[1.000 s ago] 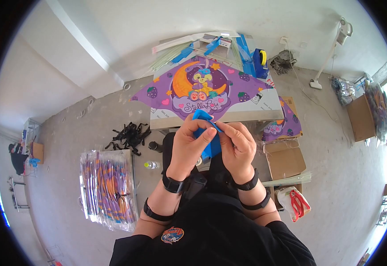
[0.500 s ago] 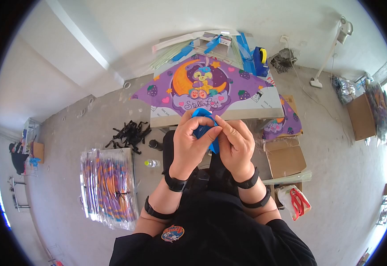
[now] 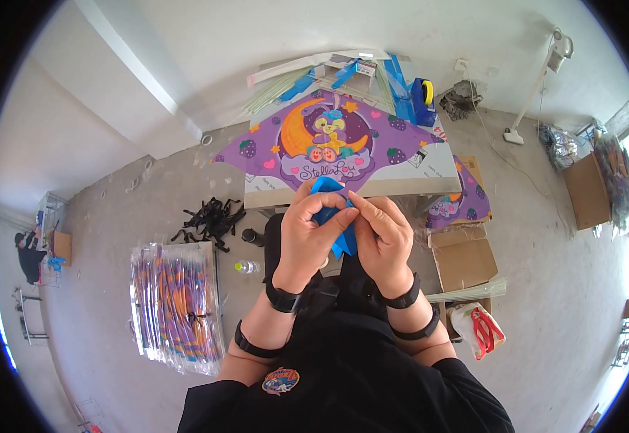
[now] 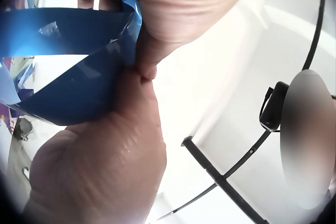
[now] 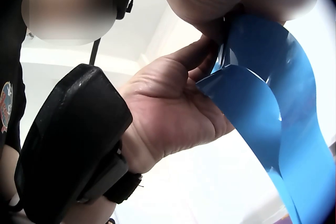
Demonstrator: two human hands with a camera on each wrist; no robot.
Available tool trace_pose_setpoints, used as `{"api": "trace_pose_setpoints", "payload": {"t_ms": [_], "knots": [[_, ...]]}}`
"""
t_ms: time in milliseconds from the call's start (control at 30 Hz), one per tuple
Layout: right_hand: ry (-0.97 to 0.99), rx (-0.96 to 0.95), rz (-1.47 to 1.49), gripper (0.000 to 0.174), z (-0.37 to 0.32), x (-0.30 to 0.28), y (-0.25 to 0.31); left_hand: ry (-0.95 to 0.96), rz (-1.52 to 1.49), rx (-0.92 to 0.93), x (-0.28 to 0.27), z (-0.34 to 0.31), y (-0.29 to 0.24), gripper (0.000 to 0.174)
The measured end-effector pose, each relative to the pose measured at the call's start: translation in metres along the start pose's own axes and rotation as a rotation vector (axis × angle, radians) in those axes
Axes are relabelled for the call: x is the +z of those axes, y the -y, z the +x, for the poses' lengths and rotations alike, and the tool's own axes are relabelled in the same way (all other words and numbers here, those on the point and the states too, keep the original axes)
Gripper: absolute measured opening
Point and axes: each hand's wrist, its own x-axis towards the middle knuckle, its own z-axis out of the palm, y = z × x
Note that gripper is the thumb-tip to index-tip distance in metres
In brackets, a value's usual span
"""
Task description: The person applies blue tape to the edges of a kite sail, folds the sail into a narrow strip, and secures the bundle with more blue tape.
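Observation:
A glossy blue plastic strip (image 3: 327, 184) is bent into a loop between my hands, in front of the table. My left hand (image 3: 309, 225) pinches it with thumb and curled index finger. From the other side, my right hand (image 3: 386, 234) grips its edge, with thumb and fingertips close to the left thumb. In the left wrist view, two bands of the strip (image 4: 79, 90) run together into the pinch. The right wrist view shows the strip (image 5: 262, 103) curving down from my fingers, its lower part hanging in overlapping layers.
A purple printed kite sail (image 3: 372, 137) covers much of the table (image 3: 430, 173). Behind it lie thin pale rods (image 3: 278, 90), more blue strips (image 3: 399, 86) and a tape dispenser (image 3: 423, 105). Bagged kites (image 3: 174, 307) lie at left; an opened carton (image 3: 466, 260) stands at right.
The blue strip has been turned and bent into a rounder loop between the fingers. My right fingertips have come closer to the left thumb. Both hands stay in about the same place.

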Motion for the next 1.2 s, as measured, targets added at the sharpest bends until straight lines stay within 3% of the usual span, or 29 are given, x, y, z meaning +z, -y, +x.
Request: {"api": "trace_pose_setpoints", "payload": {"t_ms": [167, 333, 533, 867, 967, 1033, 1067, 1133, 1200], "knots": [[-0.03, 0.128, 0.093, 0.037, -0.001, 0.0, 0.005, 0.028, -0.181, -0.127, -0.001, 0.0, 0.004, 0.012], [0.097, -0.1, 0.089, 0.039, -0.002, -0.002, -0.011, 0.024, -0.243, -0.176, -0.001, 0.002, 0.005, 0.011], [0.059, 0.162, 0.105, 0.034, -0.002, -0.002, -0.004, 0.035, -0.026, 0.03, -0.003, 0.001, 0.016, 0.013], [0.084, 0.058, -0.074, 0.028, -0.006, 0.003, -0.02, -0.052, -0.029, 0.109, -0.005, 0.002, 0.027, 0.014], [0.094, 0.062, -0.133, 0.023, -0.007, 0.003, -0.024, -0.033, -0.04, 0.093, -0.007, 0.001, 0.032, 0.012], [0.069, -0.036, -0.055, 0.013, -0.009, 0.002, -0.037, -0.015, -0.044, 0.081, -0.01, 0.001, 0.037, 0.009], [0.071, -0.03, -0.059, 0.013, -0.011, 0.0, -0.039, -0.02, -0.01, 0.082, -0.012, 0.002, 0.041, 0.015], [0.08, 0.235, 0.312, 0.01, -0.017, -0.004, -0.04, -0.026, 0.02, 0.079, -0.012, 0.003, 0.045, 0.022], [0.043, 0.325, 0.452, 0.016, -0.021, -0.005, -0.044, -0.114, -0.232, -0.188, -0.009, 0.007, 0.043, 0.047]]}}
